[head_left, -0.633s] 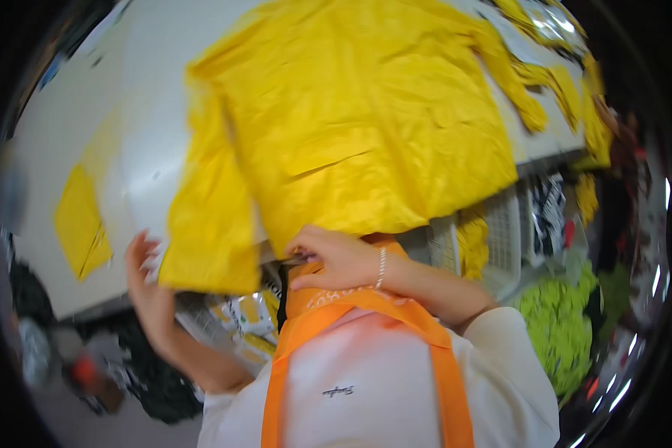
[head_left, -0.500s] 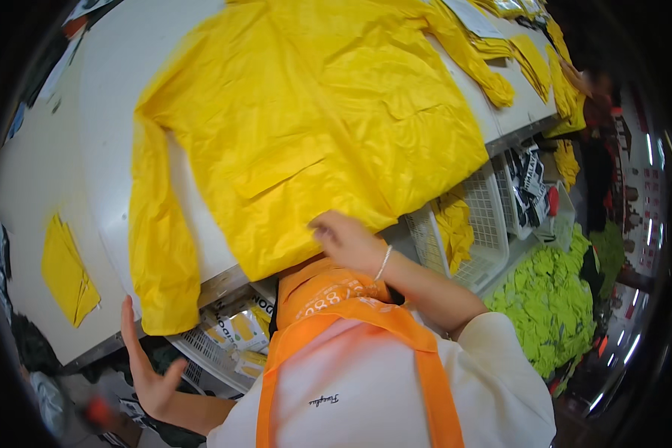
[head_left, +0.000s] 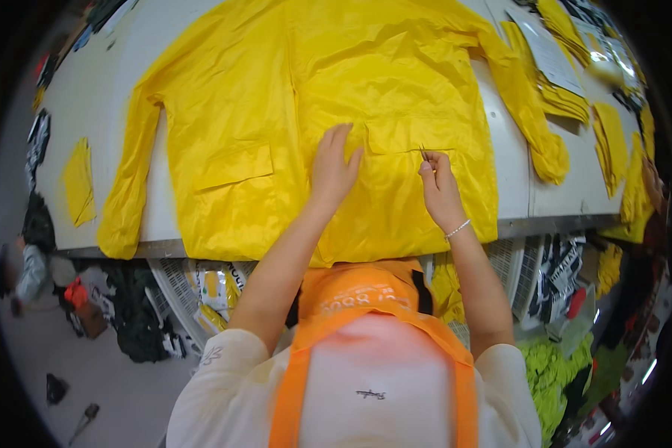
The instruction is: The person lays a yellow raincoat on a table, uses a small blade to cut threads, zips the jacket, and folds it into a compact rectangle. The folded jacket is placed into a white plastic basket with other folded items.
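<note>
A yellow jacket point(head_left: 239, 112) lies spread over the white table, its sleeves out to both sides and its hem along the near edge. My left hand point(head_left: 334, 168) is open over the jacket's front, thumb and fingers apart, just left of the right-hand pocket flap point(head_left: 407, 137). My right hand point(head_left: 442, 190) is closed round small snips point(head_left: 424, 154). Only their thin dark metal points show above the fingers, at the lower edge of that flap. My palm and fingers hide the rest of the tool.
Folded yellow pieces with a white paper sheet point(head_left: 545, 56) lie at the far right; another folded yellow piece point(head_left: 78, 183) is at the left. Below the table edge stand white baskets point(head_left: 500, 272) with packaged goods. Lime-green fabric point(head_left: 552, 381) is heaped at the lower right.
My left hand has come up from beside the table's edge onto the jacket. My right hand has moved from the hem to the right pocket flap, where the snips now show. The view has turned.
</note>
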The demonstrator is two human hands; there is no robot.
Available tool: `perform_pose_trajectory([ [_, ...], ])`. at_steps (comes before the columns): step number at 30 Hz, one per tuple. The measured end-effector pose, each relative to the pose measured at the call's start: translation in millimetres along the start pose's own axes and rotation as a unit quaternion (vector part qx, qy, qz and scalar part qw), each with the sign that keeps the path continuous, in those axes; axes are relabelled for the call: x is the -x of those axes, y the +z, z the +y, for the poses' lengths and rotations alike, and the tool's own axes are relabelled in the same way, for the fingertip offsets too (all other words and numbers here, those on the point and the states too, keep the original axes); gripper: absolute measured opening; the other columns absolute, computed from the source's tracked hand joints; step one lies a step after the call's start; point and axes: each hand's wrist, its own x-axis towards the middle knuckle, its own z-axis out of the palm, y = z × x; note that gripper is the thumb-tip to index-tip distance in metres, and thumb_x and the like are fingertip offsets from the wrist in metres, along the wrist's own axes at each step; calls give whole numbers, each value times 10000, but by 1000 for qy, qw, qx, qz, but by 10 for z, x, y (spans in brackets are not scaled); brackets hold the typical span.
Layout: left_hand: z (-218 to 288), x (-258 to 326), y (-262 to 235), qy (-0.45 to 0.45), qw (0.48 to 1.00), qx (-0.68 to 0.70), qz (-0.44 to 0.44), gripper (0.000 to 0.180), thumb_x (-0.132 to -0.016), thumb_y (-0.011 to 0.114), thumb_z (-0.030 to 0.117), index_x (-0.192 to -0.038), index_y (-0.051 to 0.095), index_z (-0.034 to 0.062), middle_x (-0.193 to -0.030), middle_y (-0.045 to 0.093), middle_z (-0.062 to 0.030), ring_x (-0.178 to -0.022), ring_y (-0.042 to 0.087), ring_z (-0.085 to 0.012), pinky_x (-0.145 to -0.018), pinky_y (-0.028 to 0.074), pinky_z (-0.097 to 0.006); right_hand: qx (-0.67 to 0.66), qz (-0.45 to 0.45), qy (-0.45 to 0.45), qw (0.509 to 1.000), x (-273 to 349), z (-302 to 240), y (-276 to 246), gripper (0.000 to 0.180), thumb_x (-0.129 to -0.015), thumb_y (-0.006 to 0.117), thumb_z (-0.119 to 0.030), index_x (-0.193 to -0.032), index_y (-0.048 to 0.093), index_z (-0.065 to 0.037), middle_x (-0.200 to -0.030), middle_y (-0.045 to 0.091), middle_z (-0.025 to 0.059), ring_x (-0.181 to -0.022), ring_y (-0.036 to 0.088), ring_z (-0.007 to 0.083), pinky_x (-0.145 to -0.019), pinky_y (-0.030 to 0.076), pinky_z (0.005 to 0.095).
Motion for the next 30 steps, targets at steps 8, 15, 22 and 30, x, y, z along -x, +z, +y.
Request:
perform_pose_trajectory([
  [8,-119,-353,494,-68,986,-150,26,169,-722,679,136,-880,658,82,-934,579,-58,-906,539,-240,-763,465,-336,-157,-203,114,960,-703,260,2,320,-939,476,-273,-1030,513,31,-795,559,75,-692,542,160,-629,455,279],
  [15,-185,-390,529,-43,984,-174,27,64,-765,623,95,-799,587,53,-858,563,-67,-841,538,-269,-709,462,-361,-391,-318,340,794,-1029,113,268,312,-957,457,-306,-959,528,-3,-701,473,4,-512,419,79,-437,356,211],
  [22,-214,-456,400,-64,992,-112,-14,62,-787,590,74,-816,541,50,-830,545,-80,-815,535,-284,-678,448,-373,-358,-366,387,767,-1189,102,381,311,-964,438,-310,-960,512,-8,-693,453,2,-487,359,66,-396,299,200],
  [30,-193,-518,387,-76,994,-76,-21,109,-735,607,22,-810,532,47,-814,555,-78,-797,544,-274,-663,442,-343,-406,-300,425,751,-1175,29,438,304,-963,438,-305,-956,531,-16,-692,457,2,-489,379,71,-399,305,211],
])
